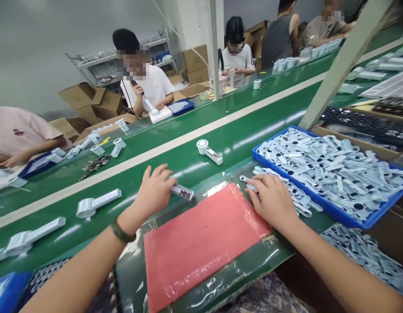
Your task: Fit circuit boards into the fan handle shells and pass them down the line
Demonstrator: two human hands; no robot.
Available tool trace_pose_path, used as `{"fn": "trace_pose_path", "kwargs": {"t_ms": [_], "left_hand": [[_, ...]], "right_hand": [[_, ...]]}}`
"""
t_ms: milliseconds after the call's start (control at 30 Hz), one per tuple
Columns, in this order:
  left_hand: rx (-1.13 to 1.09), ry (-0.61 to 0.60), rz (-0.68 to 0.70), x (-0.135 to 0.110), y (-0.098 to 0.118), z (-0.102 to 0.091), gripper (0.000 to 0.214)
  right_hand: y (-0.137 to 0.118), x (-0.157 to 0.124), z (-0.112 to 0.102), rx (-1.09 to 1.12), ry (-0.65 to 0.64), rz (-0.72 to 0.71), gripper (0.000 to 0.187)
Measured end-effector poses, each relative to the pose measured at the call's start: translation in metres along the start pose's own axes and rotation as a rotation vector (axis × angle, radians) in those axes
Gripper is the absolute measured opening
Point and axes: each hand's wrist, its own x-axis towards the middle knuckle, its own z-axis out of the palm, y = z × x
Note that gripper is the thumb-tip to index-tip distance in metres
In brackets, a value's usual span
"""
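Observation:
My left hand [155, 191] reaches forward over the edge of the green conveyor belt [240, 139], fingers closed round a small flat strip with dark parts [183, 191]. My right hand [273, 200] rests at the far right corner of a pink mat [201, 243], its fingers pinching a pale plastic piece [249, 182] from a small heap of such pieces [299, 200]. A white hand-held device with a round head [208, 151] lies on the belt just beyond both hands.
A blue tray [335, 212] full of pale plastic pieces stands at my right. More white devices [97, 202] lie along the belt at left. Several other people sit across the belt, among cardboard boxes [87, 100]. A slanted post [341, 65] rises at right.

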Motion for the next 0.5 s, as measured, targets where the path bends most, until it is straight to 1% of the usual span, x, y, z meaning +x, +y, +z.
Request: {"fn": "trace_pose_path", "kwargs": {"t_ms": [67, 133, 200, 267, 300, 333, 367, 400, 433, 500], "left_hand": [[0.070, 0.027, -0.089, 0.039, -0.025, 0.014, 0.033], [0.098, 0.004, -0.161, 0.069, -0.040, 0.031, 0.035], [0.055, -0.053, -0.166, 0.086, -0.049, 0.047, 0.042], [-0.015, -0.064, -0.134, 0.086, -0.061, 0.058, 0.054], [-0.033, -0.050, -0.133, 0.079, -0.071, 0.061, 0.058], [-0.029, -0.033, -0.159, 0.067, -0.083, 0.062, 0.060], [-0.004, -0.027, -0.222, 0.050, -0.099, 0.062, 0.060], [0.033, -0.043, -0.312, 0.029, -0.118, 0.061, 0.058], [0.078, -0.087, -0.425, 0.004, -0.139, 0.060, 0.057], [0.130, -0.235, -0.660, -0.047, -0.181, 0.058, 0.060]], "right_hand": [[0.008, 0.014, 0.006, -0.161, 0.008, -0.007, 0.021], [0.011, 0.026, 0.014, -0.274, -0.003, -0.023, 0.018], [0.010, 0.034, 0.020, -0.323, -0.019, -0.031, 0.018], [0.009, 0.037, 0.020, -0.315, -0.017, -0.025, 0.020], [0.008, 0.037, 0.019, -0.290, -0.015, -0.025, 0.021], [0.005, 0.034, 0.016, -0.248, -0.015, -0.034, 0.023], [0.002, 0.031, 0.014, -0.190, -0.022, -0.053, 0.024], [-0.002, 0.025, 0.013, -0.123, -0.038, -0.083, 0.025], [-0.008, 0.018, 0.012, -0.052, -0.061, -0.120, 0.026], [-0.020, -0.001, 0.016, 0.078, -0.112, -0.207, 0.026]]}}
